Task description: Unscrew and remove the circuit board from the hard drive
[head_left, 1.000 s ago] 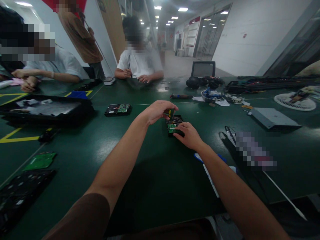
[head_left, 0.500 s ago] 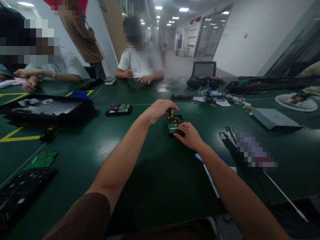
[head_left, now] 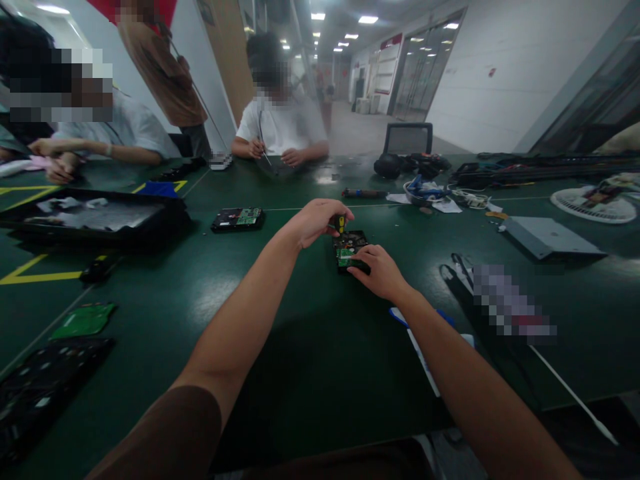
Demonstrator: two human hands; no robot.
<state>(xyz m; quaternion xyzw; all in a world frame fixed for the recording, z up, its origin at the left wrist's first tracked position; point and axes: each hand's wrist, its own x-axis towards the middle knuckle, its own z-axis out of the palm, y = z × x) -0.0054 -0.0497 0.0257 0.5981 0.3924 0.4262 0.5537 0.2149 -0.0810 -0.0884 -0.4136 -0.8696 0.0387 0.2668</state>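
A black hard drive (head_left: 350, 248) with a green circuit board facing up lies on the dark green table (head_left: 310, 347) ahead of me. My left hand (head_left: 316, 221) is closed round a small screwdriver (head_left: 341, 225) with a yellow and black handle, held upright over the drive's far end. My right hand (head_left: 380, 272) rests on the drive's near right corner, fingers curled over its edge and holding it down.
A second hard drive (head_left: 237, 219) lies to the left, beyond it a black tray (head_left: 90, 220). A green circuit board (head_left: 83, 321) and black panel (head_left: 40, 390) sit near left. A grey box (head_left: 547, 237), cables and tools (head_left: 425, 190) lie right. Other people sit across the table.
My hands stay almost still on the drive; the screwdriver handle has shifted slightly in my left fingers. The person across the table has moved their hands a little.
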